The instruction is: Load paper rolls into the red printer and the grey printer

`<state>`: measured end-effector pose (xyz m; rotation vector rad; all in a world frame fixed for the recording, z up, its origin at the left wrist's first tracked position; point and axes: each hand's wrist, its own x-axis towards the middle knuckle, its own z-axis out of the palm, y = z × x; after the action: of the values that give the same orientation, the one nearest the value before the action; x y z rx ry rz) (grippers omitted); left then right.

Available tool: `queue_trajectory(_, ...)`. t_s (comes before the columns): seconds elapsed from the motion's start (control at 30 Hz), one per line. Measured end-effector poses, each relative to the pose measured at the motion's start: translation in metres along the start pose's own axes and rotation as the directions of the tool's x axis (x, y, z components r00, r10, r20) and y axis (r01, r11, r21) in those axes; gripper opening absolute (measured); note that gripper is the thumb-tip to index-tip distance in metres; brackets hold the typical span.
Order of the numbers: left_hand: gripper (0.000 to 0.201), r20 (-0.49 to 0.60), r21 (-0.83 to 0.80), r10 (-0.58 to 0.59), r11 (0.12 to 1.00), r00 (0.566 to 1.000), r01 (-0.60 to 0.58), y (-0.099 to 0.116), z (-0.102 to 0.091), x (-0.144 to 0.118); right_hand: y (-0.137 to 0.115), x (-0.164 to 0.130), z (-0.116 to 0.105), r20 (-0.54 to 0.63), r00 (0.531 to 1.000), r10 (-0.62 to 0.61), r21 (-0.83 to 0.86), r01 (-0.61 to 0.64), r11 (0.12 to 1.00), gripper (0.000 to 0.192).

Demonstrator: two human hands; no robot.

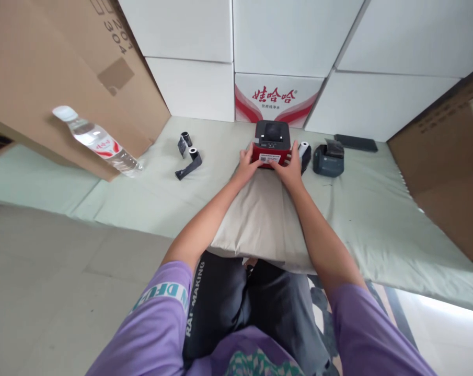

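Observation:
A small red label printer (273, 137) with a black top sits on the pale green cloth, a white label with a code on its front. My left hand (246, 166) grips its left side, thumb on the front face. On the opposite side, my right hand (291, 166) holds it with the thumb at the front label. Just beyond my right fingers lies a paper roll (304, 152) with a dark outer layer, partly hidden. Farther right stands a second, dark printer (329, 160).
Two dark rolls, one nearer (193, 154) and one farther (185, 139), lie left of the printer. A water bottle (99, 141) leans by a cardboard box (83, 68). Behind are stacked white boxes (193, 86); a flat black object (356, 142) and another cardboard box (448, 156) are right.

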<state>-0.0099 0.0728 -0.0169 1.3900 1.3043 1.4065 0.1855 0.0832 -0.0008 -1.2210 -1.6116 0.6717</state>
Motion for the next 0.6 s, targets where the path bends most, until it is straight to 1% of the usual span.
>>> queue_trajectory(0.07, 0.073, -0.064, -0.033, -0.011, 0.999, 0.998, 0.009, 0.007, 0.002, -0.004, -0.005, -0.003, 0.0, -0.01, 1.0, -0.025, -0.096, 0.024, 0.995, 0.139)
queue_trajectory(0.13, 0.068, -0.099, -0.112, -0.006, 0.994, 0.995, -0.005, 0.011, 0.006, -0.007, -0.007, -0.005, 0.001, -0.016, 0.999, -0.038, -0.155, 0.035, 0.987, 0.144)
queue_trajectory(0.17, 0.066, -0.097, -0.163, -0.007, 0.987, 0.995, -0.009, 0.013, 0.008, -0.008, -0.008, -0.005, 0.002, -0.025, 0.999, -0.025, -0.163, 0.021, 0.986, 0.144)
queue_trajectory(0.23, 0.061, -0.071, -0.258, -0.013, 0.966, 0.997, -0.006, 0.015, 0.013, -0.009, -0.008, -0.005, 0.005, -0.057, 0.998, 0.031, -0.124, -0.038, 0.992, 0.138)
queue_trajectory(0.3, 0.06, -0.049, -0.302, -0.026, 0.953, 0.998, 0.01, 0.017, 0.015, -0.009, -0.008, -0.005, 0.01, -0.077, 0.994, 0.078, -0.007, -0.079, 0.997, 0.132)
queue_trajectory(0.37, 0.066, -0.032, -0.285, -0.021, 0.959, 0.999, 0.011, 0.018, 0.015, -0.009, -0.007, -0.004, 0.017, -0.073, 0.994, 0.087, 0.169, -0.073, 0.983, 0.128)
queue_trajectory(0.4, 0.071, -0.017, -0.26, -0.006, 0.966, 1.0, 0.002, 0.019, 0.014, -0.009, -0.007, -0.003, 0.021, -0.068, 0.994, 0.082, 0.266, -0.061, 0.962, 0.124)
queue_trajectory(0.43, 0.076, 0.004, -0.232, 0.008, 0.973, 1.0, -0.007, 0.02, 0.012, -0.009, -0.007, -0.001, 0.025, -0.063, 0.995, 0.079, 0.364, -0.051, 0.93, 0.117)
queue_trajectory(0.5, 0.084, 0.041, -0.184, 0.008, 0.983, 0.999, 0.0, 0.02, 0.009, -0.007, -0.007, 0.002, 0.031, -0.062, 0.993, 0.097, 0.53, -0.049, 0.847, 0.095)
queue_trajectory(0.6, 0.09, 0.067, -0.179, -0.052, 0.982, 0.996, 0.063, 0.02, 0.005, -0.004, -0.007, 0.007, 0.033, -0.074, 0.982, 0.174, 0.667, -0.081, 0.74, 0.073)
